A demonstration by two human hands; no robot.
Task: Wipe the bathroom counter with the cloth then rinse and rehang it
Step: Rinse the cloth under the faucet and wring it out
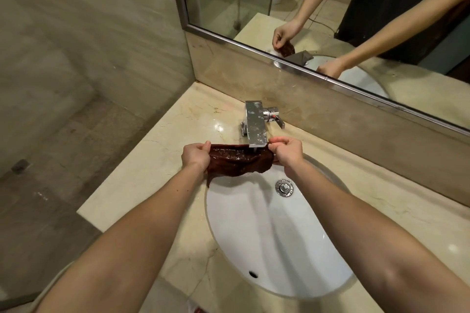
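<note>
A wet dark brown cloth (236,161) is stretched under the spout of the chrome tap (256,126), over the far rim of the white basin (267,236). My left hand (195,155) grips its left end. At the right end, my right hand (287,150) pinches the cloth between curled fingers. A loose corner of the cloth hangs down into the basin. The beige marble counter (157,170) surrounds the basin and looks wet near the tap.
The tap's lever handle (278,121) points right, beside the marble backsplash (356,119). A mirror (330,20) above reflects my arms and the cloth. The basin drain (284,187) lies just right of the cloth. The counter's left edge drops to a tiled floor (50,160).
</note>
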